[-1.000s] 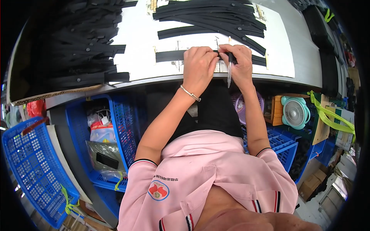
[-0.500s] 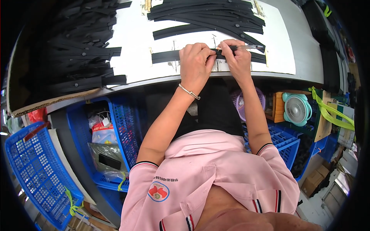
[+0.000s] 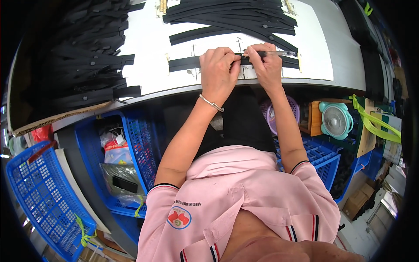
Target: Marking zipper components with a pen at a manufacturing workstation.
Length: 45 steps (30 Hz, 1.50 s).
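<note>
A black fabric strip (image 3: 182, 64) lies across the white board (image 3: 316, 43) near its front edge. My left hand (image 3: 217, 72) is closed, thumb and fingertips pinched at the middle of this strip. Beside it, my right hand (image 3: 269, 70) is closed around a pen (image 3: 279, 53) with a clear barrel and dark grip, its far end pointing right. The pen's writing tip is between the two hands, close to the strip; whether it touches cannot be made out. Farther back lie several more black strips (image 3: 205, 33), crossing one another, some with a small round button-like spot.
A big heap of black strips (image 3: 87, 48) covers the table's left side, by a cardboard edge (image 3: 61, 118). Below stand blue plastic baskets (image 3: 48, 187), one holding bags and a phone (image 3: 125, 184). A small teal fan (image 3: 336, 121) and purple basket (image 3: 291, 114) are at right.
The view has shifted slightly, so the board and strips sit a little more to the left. Both hands keep nearly the same pose at the strip.
</note>
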Available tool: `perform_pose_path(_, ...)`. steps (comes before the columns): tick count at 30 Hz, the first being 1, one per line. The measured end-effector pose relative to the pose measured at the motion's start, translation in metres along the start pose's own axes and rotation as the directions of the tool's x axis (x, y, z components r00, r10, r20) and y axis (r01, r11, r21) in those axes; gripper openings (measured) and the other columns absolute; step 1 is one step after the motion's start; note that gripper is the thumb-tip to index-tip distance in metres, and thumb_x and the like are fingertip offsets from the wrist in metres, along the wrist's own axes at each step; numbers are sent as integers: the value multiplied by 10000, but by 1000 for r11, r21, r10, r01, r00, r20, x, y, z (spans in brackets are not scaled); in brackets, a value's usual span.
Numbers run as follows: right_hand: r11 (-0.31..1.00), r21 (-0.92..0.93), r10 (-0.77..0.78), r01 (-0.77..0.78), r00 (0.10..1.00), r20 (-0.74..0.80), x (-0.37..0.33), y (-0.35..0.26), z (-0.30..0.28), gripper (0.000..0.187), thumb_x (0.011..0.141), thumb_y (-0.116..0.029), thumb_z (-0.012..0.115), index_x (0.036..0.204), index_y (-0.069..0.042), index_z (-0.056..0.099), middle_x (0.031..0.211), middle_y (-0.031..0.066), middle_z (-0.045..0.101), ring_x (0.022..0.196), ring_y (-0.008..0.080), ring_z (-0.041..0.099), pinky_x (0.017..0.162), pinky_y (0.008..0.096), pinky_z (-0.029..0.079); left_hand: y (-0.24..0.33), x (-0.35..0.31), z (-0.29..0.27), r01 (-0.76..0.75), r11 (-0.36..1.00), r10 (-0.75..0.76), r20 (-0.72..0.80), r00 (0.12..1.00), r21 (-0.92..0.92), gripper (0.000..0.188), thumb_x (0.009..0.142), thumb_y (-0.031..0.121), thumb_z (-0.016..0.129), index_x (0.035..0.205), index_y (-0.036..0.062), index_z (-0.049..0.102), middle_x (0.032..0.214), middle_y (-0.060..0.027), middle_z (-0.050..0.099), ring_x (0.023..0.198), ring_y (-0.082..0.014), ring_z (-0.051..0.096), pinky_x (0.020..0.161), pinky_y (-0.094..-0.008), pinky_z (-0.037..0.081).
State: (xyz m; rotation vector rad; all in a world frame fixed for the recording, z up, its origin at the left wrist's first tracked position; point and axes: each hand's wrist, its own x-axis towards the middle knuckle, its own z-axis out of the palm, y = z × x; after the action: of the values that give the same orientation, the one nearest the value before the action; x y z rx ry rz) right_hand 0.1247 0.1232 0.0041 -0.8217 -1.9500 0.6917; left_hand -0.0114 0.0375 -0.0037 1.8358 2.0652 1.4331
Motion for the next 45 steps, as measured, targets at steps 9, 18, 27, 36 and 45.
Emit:
perform_pose_path(9,989,3,-148,149,985,82,0,2,-6,153,906,-131,684,778,-54,714,693,24,684,692,227,569,802,351,426,1,1,-2,-6,1000,6,4,1000,1,84,798,120,775,879,103,765,961,9,678,920,-216,592,851,-360,406)
perform_pose_path(18,983,-61,-166,176,976,139,-2,8,-8,125,875,-88,673,762,-50,709,730,25,696,690,226,548,757,352,422,2,1,-1,19,1000,-18,36,999,-12,91,797,117,782,888,108,771,955,3,681,936,-209,597,867,-357,408)
perform_pose_path(27,915,298,332,-271,927,-176,2,20,-77,219,993,-134,600,849,-2,700,772,20,677,632,36,510,576,200,401,1,1,-4,3,1000,-3,37,999,-4,85,803,92,783,884,109,762,955,6,683,937,-198,602,876,-347,405)
perform_pose_path(36,930,189,341,-315,932,-125,-5,47,-86,230,987,-159,638,856,9,723,696,0,633,579,36,476,510,226,359,11,5,5,-19,1000,18,51,999,20,77,807,75,754,878,98,734,956,-11,668,943,-235,589,861,-382,411)
perform_pose_path(45,919,187,370,-348,924,-98,-2,43,-82,253,978,-160,652,818,23,723,714,7,689,589,29,528,519,213,410,48,27,61,-176,977,191,130,973,-123,98,804,103,772,901,87,775,978,-16,691,974,-236,600,874,-377,428)
